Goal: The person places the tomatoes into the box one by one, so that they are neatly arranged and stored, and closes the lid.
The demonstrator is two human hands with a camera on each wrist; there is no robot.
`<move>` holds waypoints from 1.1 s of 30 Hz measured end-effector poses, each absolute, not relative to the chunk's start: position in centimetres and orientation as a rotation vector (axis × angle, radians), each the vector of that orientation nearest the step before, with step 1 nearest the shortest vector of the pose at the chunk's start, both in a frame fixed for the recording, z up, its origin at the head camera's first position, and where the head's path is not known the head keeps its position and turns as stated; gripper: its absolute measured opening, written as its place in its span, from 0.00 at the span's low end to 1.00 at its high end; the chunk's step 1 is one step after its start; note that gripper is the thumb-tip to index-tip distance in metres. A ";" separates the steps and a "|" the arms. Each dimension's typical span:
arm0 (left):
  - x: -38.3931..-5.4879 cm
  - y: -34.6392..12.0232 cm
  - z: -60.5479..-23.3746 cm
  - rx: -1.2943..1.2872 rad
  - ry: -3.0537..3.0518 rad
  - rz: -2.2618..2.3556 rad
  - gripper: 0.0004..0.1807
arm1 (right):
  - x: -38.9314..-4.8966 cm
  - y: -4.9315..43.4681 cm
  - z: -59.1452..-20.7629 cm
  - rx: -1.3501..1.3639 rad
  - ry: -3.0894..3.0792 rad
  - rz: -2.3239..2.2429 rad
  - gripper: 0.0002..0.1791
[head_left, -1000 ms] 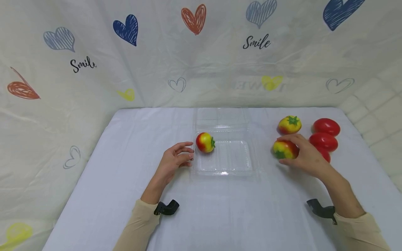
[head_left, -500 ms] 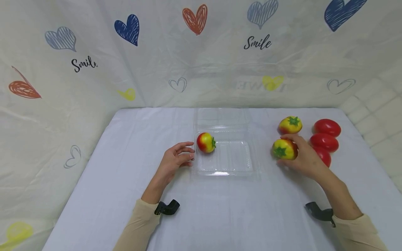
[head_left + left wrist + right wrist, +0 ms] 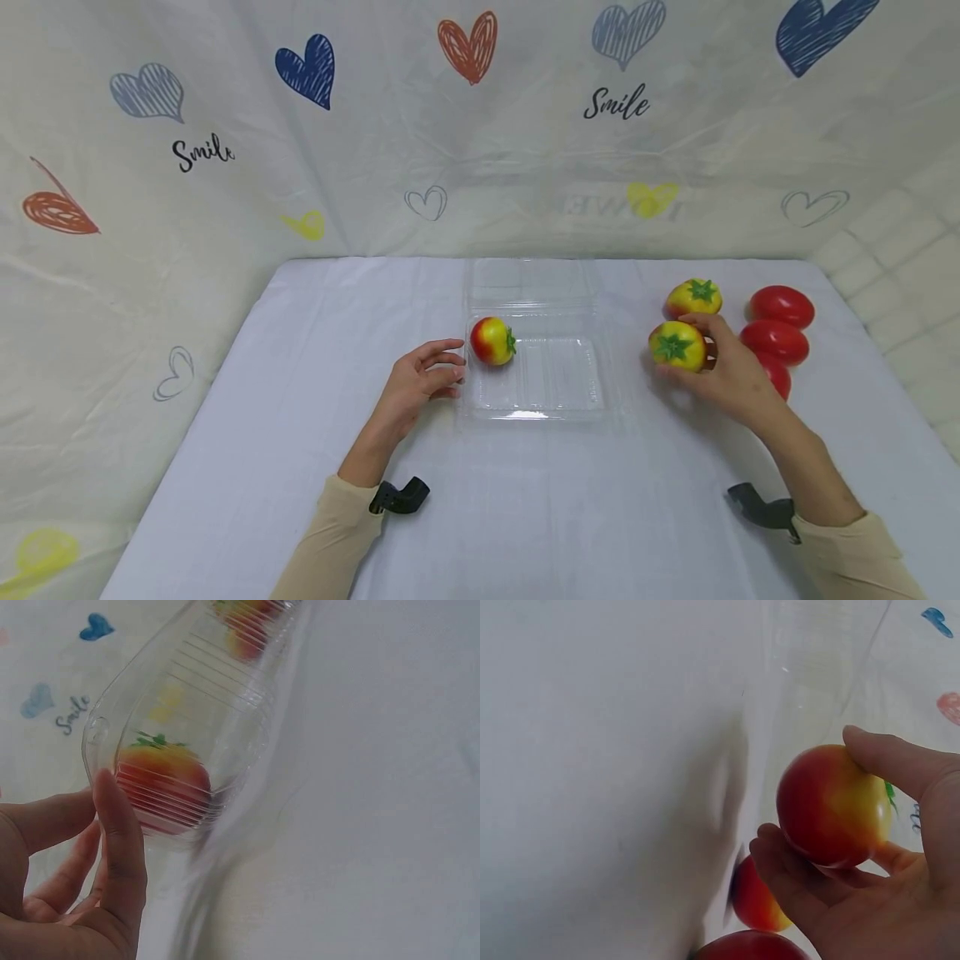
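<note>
My right hand (image 3: 723,371) grips a round red-and-yellow fruit with a green leafy top (image 3: 677,346), thumb and fingers around its sides. In the right wrist view a shadow falls on the cloth beside that fruit (image 3: 832,806). At the left edge of a clear plastic clamshell box (image 3: 536,414), my left hand (image 3: 420,379) pinches the rim between thumb and finger, as the left wrist view shows. The box stands with its lid (image 3: 528,281) folded back. One matching fruit (image 3: 492,341) sits in the box's back left corner.
Behind my right hand lies another red-and-yellow fruit (image 3: 693,297). Several smooth red oval fruits (image 3: 775,340) lie in a group to the right, one partly hidden by the hand. White cloth (image 3: 570,517) covers the table, and a printed curtain (image 3: 517,150) hangs behind it.
My right hand has raised its fruit slightly and turned it, so the green top now faces up toward the head camera. The left hand has stayed at the box rim.
</note>
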State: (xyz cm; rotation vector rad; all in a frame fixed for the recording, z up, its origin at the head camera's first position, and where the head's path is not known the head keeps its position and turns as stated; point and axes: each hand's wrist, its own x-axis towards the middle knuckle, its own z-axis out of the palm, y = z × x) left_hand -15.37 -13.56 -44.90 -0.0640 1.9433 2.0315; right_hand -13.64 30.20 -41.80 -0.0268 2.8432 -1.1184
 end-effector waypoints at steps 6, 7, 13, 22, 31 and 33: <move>-15.4 -13.6 -45.0 -0.064 1.946 2.030 0.23 | -13.7 30.0 -41.8 -0.022 2.832 -1.164 0.50; -15.3 -13.6 -45.0 -0.066 1.945 2.030 0.24 | -13.7 29.9 -41.9 -0.025 2.831 -1.176 0.50; -15.3 -13.6 -45.0 -0.065 1.943 2.035 0.24 | -13.8 29.7 -41.9 -0.074 2.841 -1.260 0.50; -15.4 -13.6 -45.0 -0.062 1.946 2.038 0.24 | -13.8 29.4 -41.5 -0.140 2.885 -1.301 0.47; -15.4 -13.5 -45.1 -0.069 1.950 2.038 0.23 | -13.7 28.5 -41.2 -0.101 2.921 -1.375 0.47; -15.3 -13.5 -45.1 -0.070 1.949 2.039 0.23 | -13.6 28.2 -41.2 -0.089 2.928 -1.388 0.48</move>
